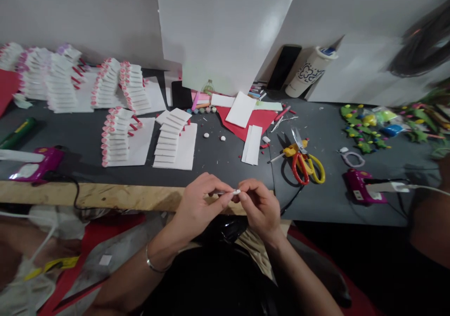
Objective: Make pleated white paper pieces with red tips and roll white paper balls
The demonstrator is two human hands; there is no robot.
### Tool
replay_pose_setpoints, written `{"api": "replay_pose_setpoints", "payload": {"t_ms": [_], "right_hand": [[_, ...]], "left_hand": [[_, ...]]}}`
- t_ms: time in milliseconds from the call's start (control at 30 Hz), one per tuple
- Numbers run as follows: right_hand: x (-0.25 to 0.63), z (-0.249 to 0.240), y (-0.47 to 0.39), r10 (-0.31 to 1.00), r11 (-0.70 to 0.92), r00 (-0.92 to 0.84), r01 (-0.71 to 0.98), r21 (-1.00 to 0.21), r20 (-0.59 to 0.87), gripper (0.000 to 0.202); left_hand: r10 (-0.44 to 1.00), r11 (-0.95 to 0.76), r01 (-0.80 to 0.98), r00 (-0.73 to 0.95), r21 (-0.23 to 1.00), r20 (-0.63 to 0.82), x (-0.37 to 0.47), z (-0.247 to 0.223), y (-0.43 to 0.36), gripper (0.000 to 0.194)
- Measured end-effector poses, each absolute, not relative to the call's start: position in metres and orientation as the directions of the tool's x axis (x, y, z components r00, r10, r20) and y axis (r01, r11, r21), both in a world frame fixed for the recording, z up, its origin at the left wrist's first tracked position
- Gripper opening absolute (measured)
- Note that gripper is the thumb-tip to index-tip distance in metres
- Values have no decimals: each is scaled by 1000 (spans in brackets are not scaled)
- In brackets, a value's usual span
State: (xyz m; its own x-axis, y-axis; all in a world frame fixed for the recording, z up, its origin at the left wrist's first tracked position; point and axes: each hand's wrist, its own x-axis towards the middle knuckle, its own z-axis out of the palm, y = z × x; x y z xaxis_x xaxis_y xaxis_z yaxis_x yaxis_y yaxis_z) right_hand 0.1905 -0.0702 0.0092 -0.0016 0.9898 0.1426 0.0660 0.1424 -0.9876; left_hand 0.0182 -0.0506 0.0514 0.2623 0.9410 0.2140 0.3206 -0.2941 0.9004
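Just past the table's front edge, my left hand (204, 203) pinches a thin whitish piece between thumb and fingers; most of it is hidden. At its end sits a small white lump (237, 191), like soft clay, which the thumb and fingertips of my right hand (260, 206) also pinch. The fingertips of both hands nearly meet there. Beyond them on the dark tabletop lie two white clay-like balls, one nearer (222, 139) and one farther left (206, 135). White paper strips (251, 145) rest to their right.
Folded white pieces (167, 147) lie overlapped on a card at left, beside rows with pink tips (116, 138). Scissors (305, 163) and a yellow glue gun (291, 151) lie right. A tumbler (305, 72) stands behind. Purple power sockets (365, 187) with cables flank the workspace. People sit on both sides.
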Motion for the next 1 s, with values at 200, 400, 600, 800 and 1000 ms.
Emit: {"api": "replay_pose_setpoints", "payload": {"t_ms": [200, 400, 600, 800, 1000], "right_hand": [[187, 14, -67, 981, -76, -194, -317, -945, -14, 17], [186, 9, -64, 872, -370, -478, -507, -778, -104, 27], [184, 11, -59, 782, -525, -610, -536, -661, -127, 28], [181, 9, -57, 839, -489, -498, -513, -706, -219, 32], [175, 11, -64, 997, -80, -36, -287, -955, -73, 16]], "left_hand": [[913, -358, 253, 294, 899, 281, 15, 51, -51, 6], [914, -318, 135, 307, 938, 266, 12, 47, -50, 5], [911, -257, 129, 364, 958, 195, 11, 45, -51, 11], [933, -322, 234, 247, 917, 264, 14, 40, -52, 9], [948, -318, 273, 115, 908, 297, 20, 38, -53, 8]]}}
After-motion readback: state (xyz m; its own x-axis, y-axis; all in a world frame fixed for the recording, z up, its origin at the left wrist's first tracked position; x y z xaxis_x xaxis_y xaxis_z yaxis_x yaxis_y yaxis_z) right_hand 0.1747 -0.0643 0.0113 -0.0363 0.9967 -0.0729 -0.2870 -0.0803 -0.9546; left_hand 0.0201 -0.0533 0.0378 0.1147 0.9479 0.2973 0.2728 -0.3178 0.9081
